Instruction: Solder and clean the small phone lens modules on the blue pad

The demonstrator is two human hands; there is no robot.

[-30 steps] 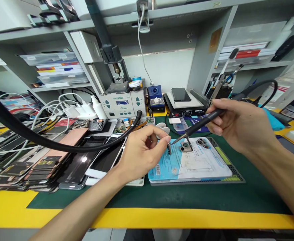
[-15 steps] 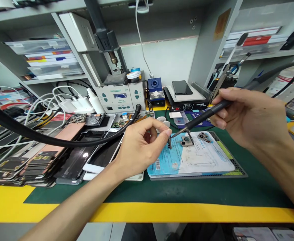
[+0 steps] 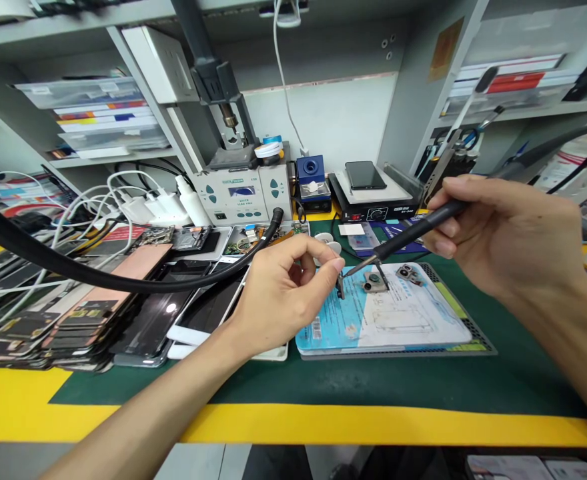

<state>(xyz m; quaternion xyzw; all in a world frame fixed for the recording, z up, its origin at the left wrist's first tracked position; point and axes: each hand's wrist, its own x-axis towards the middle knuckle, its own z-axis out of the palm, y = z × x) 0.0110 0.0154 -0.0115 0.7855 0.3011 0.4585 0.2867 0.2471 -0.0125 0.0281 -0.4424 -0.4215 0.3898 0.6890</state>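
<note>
Near the far left corner of the blue-and-white pad (image 3: 393, 330), the left hand (image 3: 283, 293) pinches a small dark part (image 3: 340, 287); the right hand (image 3: 518, 233) grips a soldering iron (image 3: 413, 233), tip at or beside it. Steady pinching, skin clear of heat, and light contact suit this best.

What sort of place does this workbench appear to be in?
It looks like a phone repair workshop: stacked phone parts lie on the left, a station with a small display stands at the back, and the right hand holds a pen-shaped, fine-tipped tool.
</note>
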